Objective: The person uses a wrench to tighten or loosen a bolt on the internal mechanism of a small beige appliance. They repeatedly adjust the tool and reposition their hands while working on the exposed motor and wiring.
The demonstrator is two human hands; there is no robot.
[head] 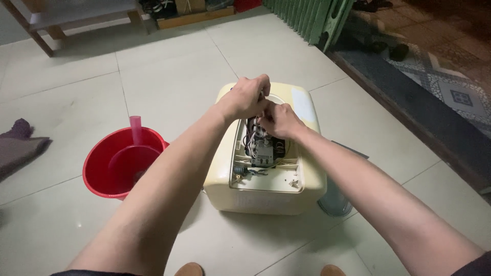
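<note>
Pale floor tiles [169, 76] carry a cream appliance casing [266, 197] lying open, its wires and circuit parts [263, 151] exposed in the cavity. Seen from the head camera, the left hand [245, 97] is curled closed over something at the top of the opening; what its fingers pinch cannot be told. Touching it, the right hand [279, 121] has fingers bent into the wiring. Left of the casing stands a red bucket [97, 176] with a pink scoop [135, 130] inside
</note>
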